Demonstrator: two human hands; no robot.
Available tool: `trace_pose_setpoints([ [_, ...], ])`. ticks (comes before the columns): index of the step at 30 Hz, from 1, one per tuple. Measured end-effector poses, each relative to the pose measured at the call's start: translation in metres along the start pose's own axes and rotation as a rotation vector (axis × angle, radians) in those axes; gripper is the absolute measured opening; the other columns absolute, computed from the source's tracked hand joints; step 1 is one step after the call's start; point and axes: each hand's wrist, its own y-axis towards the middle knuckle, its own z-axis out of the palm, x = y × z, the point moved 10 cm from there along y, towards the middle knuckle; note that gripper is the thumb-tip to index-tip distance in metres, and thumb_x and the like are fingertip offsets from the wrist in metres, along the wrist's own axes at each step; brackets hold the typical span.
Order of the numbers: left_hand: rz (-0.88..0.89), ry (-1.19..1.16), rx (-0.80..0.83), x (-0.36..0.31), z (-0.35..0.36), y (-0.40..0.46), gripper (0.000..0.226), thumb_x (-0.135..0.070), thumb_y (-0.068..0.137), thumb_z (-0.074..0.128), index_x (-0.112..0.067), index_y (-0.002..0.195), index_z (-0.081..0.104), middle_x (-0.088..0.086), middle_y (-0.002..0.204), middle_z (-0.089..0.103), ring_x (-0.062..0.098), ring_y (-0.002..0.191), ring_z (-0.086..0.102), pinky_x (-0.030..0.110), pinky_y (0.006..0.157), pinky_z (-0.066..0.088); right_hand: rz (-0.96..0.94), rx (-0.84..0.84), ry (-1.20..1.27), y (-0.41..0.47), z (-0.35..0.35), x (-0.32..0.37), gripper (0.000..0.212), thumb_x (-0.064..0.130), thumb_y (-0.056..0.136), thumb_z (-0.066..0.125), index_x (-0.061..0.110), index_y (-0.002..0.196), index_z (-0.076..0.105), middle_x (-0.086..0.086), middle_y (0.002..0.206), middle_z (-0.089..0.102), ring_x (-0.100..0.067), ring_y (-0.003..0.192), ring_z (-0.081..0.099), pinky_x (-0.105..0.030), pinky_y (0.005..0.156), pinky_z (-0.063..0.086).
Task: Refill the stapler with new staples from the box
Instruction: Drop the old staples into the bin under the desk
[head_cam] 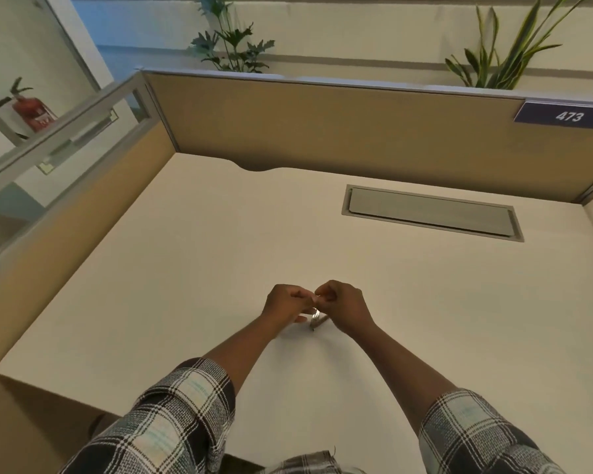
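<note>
Cream-white laminate covers the desk (185, 268), which fills most of the head view and is fenced at twelve o'clock and nine o'clock by tan fabric partitions (322, 131). Just below the middle of the picture, toward six o'clock, the two hands meet over the desktop, knuckles up and fingertips touching. The left hand (286, 302) is curled into a loose fist with its fingers pinched together at the point where it meets the right hand (343, 302), whose fingers are likewise curled and pinched. Between and just beneath them a small shiny metal piece (315, 318) shows, slanting down toward the desk at about five o'clock of the left hand; it is too small and too covered to tell whether it is the stapler or a strip of staples, and which hand grips it cannot be told. A box of staples cannot be made out anywhere on the desk. Both forearms are bare, with plaid black-and-white sleeves (172, 419) rolled up near the bottom edge. At two o'clock a grey cable flap (432, 212) sits flush in the desk. A dark blue plate reading 473 (567, 116) hangs on the far partition at one o'clock, green plants (233, 42) rise behind it, and a red fire extinguisher (31, 109) stands at ten o'clock.
</note>
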Motion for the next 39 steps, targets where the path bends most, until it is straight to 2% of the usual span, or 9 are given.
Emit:
trace_pose_setpoints([
  [4, -0.048, -0.071, -0.081, 0.012, -0.029, -0.019, 0.004, -0.018, 0.08, 0.076, -0.015, 0.078, 0.078, 0.007, 0.085, 0.078, 0.019, 0.079, 0.076, 0.031, 0.068, 0.059, -0.094, 0.076, 0.053, -0.005, 0.029, 0.021, 0.009, 0.024, 0.081, 0.072, 0.017, 0.08, 0.067, 0.008, 0.071, 0.069, 0.006, 0.056, 0.062, -0.008, 0.05, 0.047],
  [8, -0.079, -0.119, -0.15, 0.028, -0.06, -0.042, 0.01, -0.01, 0.079, 0.073, -0.017, 0.074, 0.077, 0.006, 0.083, 0.078, 0.02, 0.079, 0.076, 0.03, 0.067, 0.057, -0.163, 0.152, -0.022, -0.009, 0.062, 0.04, 0.013, 0.021, 0.078, 0.075, 0.015, 0.089, 0.07, 0.002, 0.082, 0.074, -0.004, 0.072, 0.065, -0.004, 0.063, 0.044],
  [11, -0.083, -0.158, -0.233, 0.04, -0.088, -0.062, 0.013, -0.007, 0.079, 0.071, -0.017, 0.072, 0.077, 0.007, 0.081, 0.077, 0.02, 0.078, 0.076, 0.03, 0.069, 0.057, -0.229, 0.218, -0.056, -0.015, 0.092, 0.059, 0.015, 0.014, 0.078, 0.075, 0.011, 0.092, 0.071, -0.004, 0.086, 0.075, -0.008, 0.074, 0.065, -0.012, 0.073, 0.045],
  [18, -0.114, -0.257, -0.372, 0.08, -0.163, -0.106, 0.009, -0.008, 0.079, 0.072, -0.011, 0.087, 0.073, 0.01, 0.084, 0.077, 0.019, 0.077, 0.075, 0.03, 0.069, 0.055, -0.301, 0.341, -0.166, -0.038, 0.172, 0.102, 0.012, 0.021, 0.08, 0.074, 0.015, 0.091, 0.074, -0.001, 0.086, 0.075, -0.009, 0.074, 0.066, -0.004, 0.058, 0.039],
  [23, -0.14, -0.329, -0.445, 0.113, -0.222, -0.14, 0.006, -0.007, 0.084, 0.069, -0.012, 0.087, 0.067, 0.01, 0.089, 0.077, 0.019, 0.079, 0.076, 0.031, 0.067, 0.055, -0.423, 0.379, -0.234, -0.064, 0.23, 0.147, 0.016, 0.024, 0.083, 0.074, 0.011, 0.092, 0.077, -0.004, 0.088, 0.077, -0.014, 0.079, 0.068, -0.001, 0.061, 0.036],
  [27, -0.135, -0.381, -0.473, 0.145, -0.283, -0.173, 0.003, -0.01, 0.085, 0.068, -0.013, 0.085, 0.069, 0.006, 0.084, 0.077, 0.017, 0.078, 0.076, 0.03, 0.068, 0.054, -0.453, 0.451, -0.292, -0.092, 0.297, 0.184, 0.014, 0.024, 0.086, 0.07, 0.014, 0.094, 0.076, -0.001, 0.092, 0.076, -0.015, 0.083, 0.068, -0.016, 0.069, 0.042],
  [31, -0.147, -0.416, -0.493, 0.177, -0.333, -0.197, 0.002, -0.015, 0.081, 0.074, -0.014, 0.08, 0.072, 0.002, 0.079, 0.076, 0.016, 0.077, 0.075, 0.029, 0.066, 0.053, -0.459, 0.48, -0.288, -0.11, 0.352, 0.212, 0.01, 0.022, 0.086, 0.068, 0.018, 0.09, 0.076, 0.001, 0.089, 0.076, -0.013, 0.082, 0.068, -0.008, 0.066, 0.042],
  [33, -0.154, -0.435, -0.507, 0.192, -0.354, -0.207, 0.006, -0.015, 0.08, 0.075, -0.017, 0.074, 0.073, 0.0, 0.076, 0.076, 0.014, 0.075, 0.074, 0.029, 0.065, 0.053, -0.462, 0.501, -0.299, -0.118, 0.376, 0.223, 0.011, 0.025, 0.086, 0.068, 0.018, 0.089, 0.076, 0.0, 0.089, 0.076, -0.014, 0.082, 0.068, -0.019, 0.072, 0.049],
  [39, -0.197, -0.449, -0.553, 0.223, -0.395, -0.228, 0.023, -0.004, 0.077, 0.076, -0.018, 0.061, 0.073, 0.004, 0.069, 0.074, 0.01, 0.061, 0.071, 0.019, 0.05, 0.052, -0.507, 0.609, -0.351, -0.132, 0.428, 0.241, 0.006, 0.023, 0.083, 0.071, 0.019, 0.085, 0.075, -0.001, 0.087, 0.076, -0.016, 0.082, 0.068, -0.031, 0.077, 0.054],
])
